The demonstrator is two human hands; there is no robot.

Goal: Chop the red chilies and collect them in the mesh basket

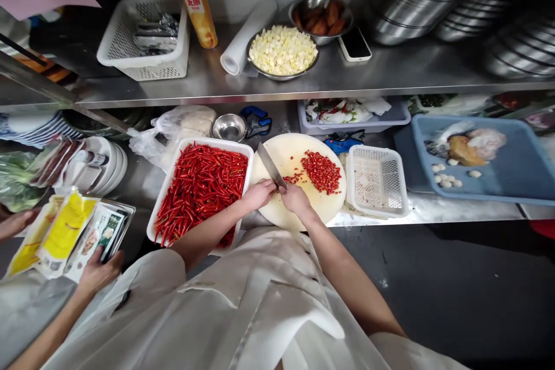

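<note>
Clock: read from the middle of the chopping board [295, 150], with 12 o'clock pointing away from the person.
Right hand [297, 199]: wrapped round the handle of the knife [271, 166], near 6 o'clock; the blade points toward 11.
Left hand [260, 193]: fingers bunched at the board's 8 to 9 o'clock edge, close beside the right; whether they pinch anything I cannot tell.
Chopped chilli [321, 172]: a modest heap at 2 to 3 o'clock on the board — the finished part, with loose bits trailing back toward the blade.
Whole chillies [199, 185]: fill the white tray [249, 154] at 9 o'clock, far outnumbering what is cut, so the work looks barely begun (judging by the two amounts alone).
Hidden: the knife's handle lies inside the fist, any chilli under the fingers is out of sight, and the left forearm crosses the tray's near right corner.
Cut off: a co-worker's hand [97, 272], toward 8 o'clock, holds packets [71, 234]; that person leaves the picture at its left edge.
Hard to read: specks on the floor of the white basket [376, 205] at 3 o'clock — too small to identify.
</note>
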